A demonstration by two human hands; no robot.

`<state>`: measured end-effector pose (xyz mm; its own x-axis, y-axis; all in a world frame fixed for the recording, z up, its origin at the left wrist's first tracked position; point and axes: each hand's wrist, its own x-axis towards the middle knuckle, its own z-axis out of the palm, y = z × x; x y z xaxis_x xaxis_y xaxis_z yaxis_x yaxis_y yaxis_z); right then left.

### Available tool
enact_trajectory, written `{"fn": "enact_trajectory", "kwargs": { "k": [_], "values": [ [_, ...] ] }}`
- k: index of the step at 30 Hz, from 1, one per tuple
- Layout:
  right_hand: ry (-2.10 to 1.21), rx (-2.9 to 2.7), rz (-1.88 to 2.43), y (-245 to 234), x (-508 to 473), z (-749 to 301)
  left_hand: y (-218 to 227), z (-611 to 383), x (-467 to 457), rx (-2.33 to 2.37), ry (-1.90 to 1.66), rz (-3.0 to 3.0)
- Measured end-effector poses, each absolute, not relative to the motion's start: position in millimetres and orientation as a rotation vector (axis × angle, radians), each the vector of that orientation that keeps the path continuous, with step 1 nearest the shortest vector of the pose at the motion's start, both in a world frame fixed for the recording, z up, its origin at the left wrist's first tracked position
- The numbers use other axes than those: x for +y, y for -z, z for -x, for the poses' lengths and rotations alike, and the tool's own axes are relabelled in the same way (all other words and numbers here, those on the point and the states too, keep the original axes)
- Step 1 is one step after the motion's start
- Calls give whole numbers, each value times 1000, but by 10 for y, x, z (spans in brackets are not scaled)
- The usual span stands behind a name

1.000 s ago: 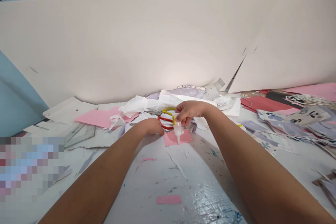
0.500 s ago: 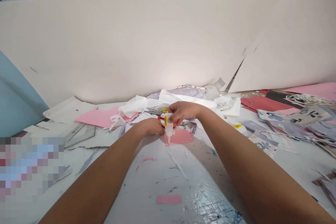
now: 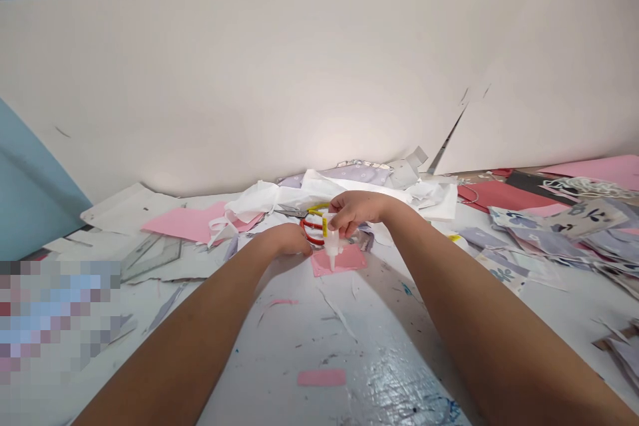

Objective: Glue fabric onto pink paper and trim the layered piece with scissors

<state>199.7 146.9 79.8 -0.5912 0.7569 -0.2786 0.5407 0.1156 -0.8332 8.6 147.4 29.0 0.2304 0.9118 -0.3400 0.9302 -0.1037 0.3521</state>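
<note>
My right hand [image 3: 353, 213] is shut on a translucent white glue bottle [image 3: 332, 243], which hangs nozzle down with its tip at a small pink paper square [image 3: 339, 260]. A yellow label marks the bottle. My left hand [image 3: 287, 239] rests at the left edge of that square, its fingers curled down and hiding what lies under them. Red-handled scissors [image 3: 312, 231] lie just beyond, partly hidden by both hands, with a yellow strip [image 3: 318, 210] over them.
Crumpled white paper [image 3: 279, 198] and a pink sheet [image 3: 187, 223] lie behind my hands. A clear ruler [image 3: 152, 256] is at the left. Patterned paper pieces [image 3: 549, 233] are piled at the right. A tall white board [image 3: 249, 80] stands along the far side.
The glue bottle and my right hand have shifted right over the pink square, uncovering more of the red scissor handles. My left hand has stayed in place.
</note>
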Motion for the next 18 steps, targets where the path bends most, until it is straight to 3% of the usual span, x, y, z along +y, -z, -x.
{"fn": "enact_trajectory", "kwargs": {
  "k": [10, 18],
  "values": [
    [-1494, -2207, 1176, -745, 1456, -1814, -255, -103, 1509, 1659, 80, -2066],
    [-1449, -2185, 1332, -804, 1485, -2035, -301, -102, 1469, 1699, 122, -2057]
  ]
}}
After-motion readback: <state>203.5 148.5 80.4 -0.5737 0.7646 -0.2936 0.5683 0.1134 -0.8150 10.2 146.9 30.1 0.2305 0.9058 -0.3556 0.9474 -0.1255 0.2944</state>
